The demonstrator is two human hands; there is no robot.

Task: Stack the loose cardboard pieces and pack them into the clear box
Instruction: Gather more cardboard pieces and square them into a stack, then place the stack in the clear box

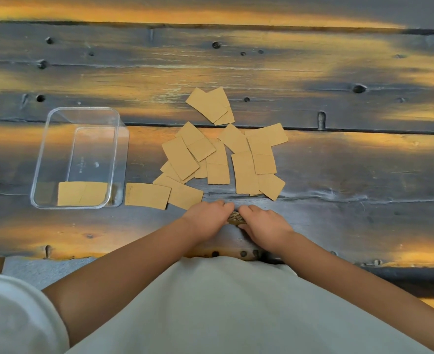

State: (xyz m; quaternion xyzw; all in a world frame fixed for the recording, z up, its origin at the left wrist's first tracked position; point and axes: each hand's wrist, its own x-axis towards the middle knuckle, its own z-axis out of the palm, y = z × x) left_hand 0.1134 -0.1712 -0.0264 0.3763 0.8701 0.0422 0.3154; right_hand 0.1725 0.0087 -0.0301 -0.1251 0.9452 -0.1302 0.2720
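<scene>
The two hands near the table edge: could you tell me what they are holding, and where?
A small cardboard stack, gripped at its ends between left hand and right hand.

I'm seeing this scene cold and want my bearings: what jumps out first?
The scatter of tan cardboard pieces fanned across the middle of the dark wooden table. Left of it stands a clear box, with cardboard at its near end. At the near edge, the left hand and right hand grip a small cardboard stack between them.
</scene>
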